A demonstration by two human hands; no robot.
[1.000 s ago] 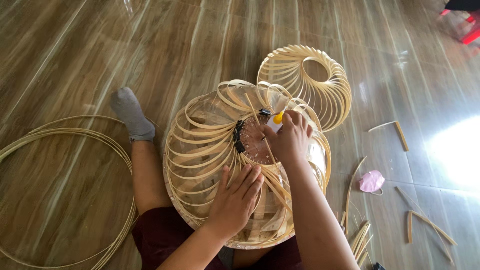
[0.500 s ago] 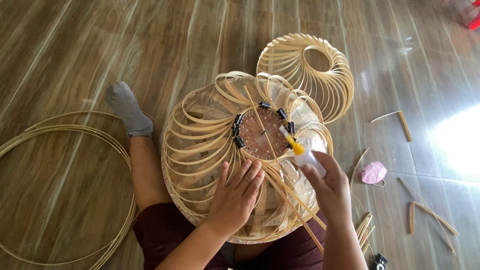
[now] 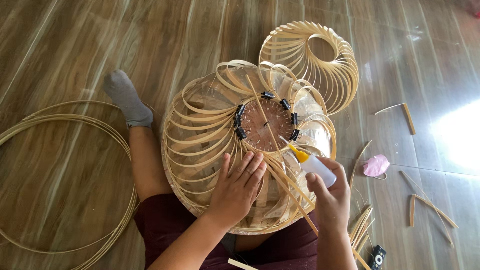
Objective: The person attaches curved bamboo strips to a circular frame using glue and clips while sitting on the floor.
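Head view: the person sits on the wooden floor (image 3: 90, 45) with a half-woven bamboo lampshade frame (image 3: 210, 135) resting on the lap. The left hand (image 3: 237, 187) lies flat, fingers spread, on the curved strips at the frame's near side, gripping nothing. The right hand (image 3: 327, 192) is wrapped around a small glue bottle (image 3: 312, 164), held just off the frame's right rim.

The bottle's long axis runs diagonally, its yellow nozzle pointing up and left toward the central ring (image 3: 265, 122), where black binder clips (image 3: 240, 120) hold strip ends. A long loose strip (image 3: 280, 160) crosses the ring.

Judging from this, glue could drip onto the outer strips or the fingers, because the nozzle hangs tilted above them. Should the flat hand ease off, the bent strips might spring loose.

A finished shade (image 3: 320, 60), bamboo hoops (image 3: 60, 125) and a pink mask (image 3: 376, 165) lie nearby.
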